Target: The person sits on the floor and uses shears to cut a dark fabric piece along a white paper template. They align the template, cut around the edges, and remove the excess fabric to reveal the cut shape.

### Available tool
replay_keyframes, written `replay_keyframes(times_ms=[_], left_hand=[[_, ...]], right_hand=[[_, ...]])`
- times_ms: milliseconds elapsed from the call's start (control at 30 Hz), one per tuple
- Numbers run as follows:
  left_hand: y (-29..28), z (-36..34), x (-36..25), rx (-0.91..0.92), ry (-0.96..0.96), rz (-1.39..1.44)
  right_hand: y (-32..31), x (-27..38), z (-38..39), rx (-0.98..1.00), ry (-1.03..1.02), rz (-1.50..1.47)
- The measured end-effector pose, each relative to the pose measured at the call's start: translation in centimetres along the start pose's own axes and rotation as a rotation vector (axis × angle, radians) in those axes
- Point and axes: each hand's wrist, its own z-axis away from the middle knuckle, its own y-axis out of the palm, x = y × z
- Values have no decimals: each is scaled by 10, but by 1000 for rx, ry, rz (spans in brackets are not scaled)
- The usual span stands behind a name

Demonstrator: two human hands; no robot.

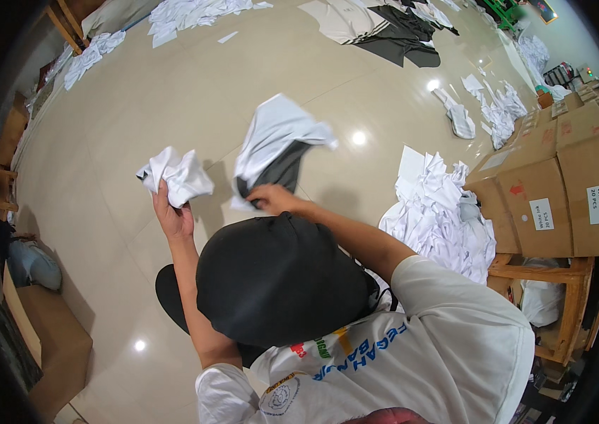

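Observation:
My left hand [174, 219] is raised and closed round the lower edge of a bunched white cloth [179, 175] with a small dark patch at its left side. To its right, my right hand [271, 198] grips the lower edge of a white and dark grey fabric piece [271, 138]. That piece hangs spread out, its outer edge blurred by motion. Between my forearms a large rounded black cloth shape [278, 275] blocks part of the floor from sight; what lies under it is hidden.
A tall heap of white fabric [441, 219] lies at my right, beside stacked cardboard boxes [561, 184] on a wooden stand [568, 304]. Dark and cream garments [412, 42] lie on the far tiled floor. At the left stands an open cardboard box [59, 346].

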Motion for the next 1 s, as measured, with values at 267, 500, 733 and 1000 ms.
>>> replay_keyframes(times_ms=[267,500,733,1000], left_hand=[[22,24,36,360,-410,-805],[-17,21,67,512,192,-1447],[-168,-46,-8,-230,43,-1789],[-108,2,58,-177,-13,-2047]], right_hand=[[-43,111,-20,46,442,-1853],[-137,23,85,-531,440,-1383],[-365,-87,186,-1483,-19,-1292],[-248,-134,236,-914,1098,321]])
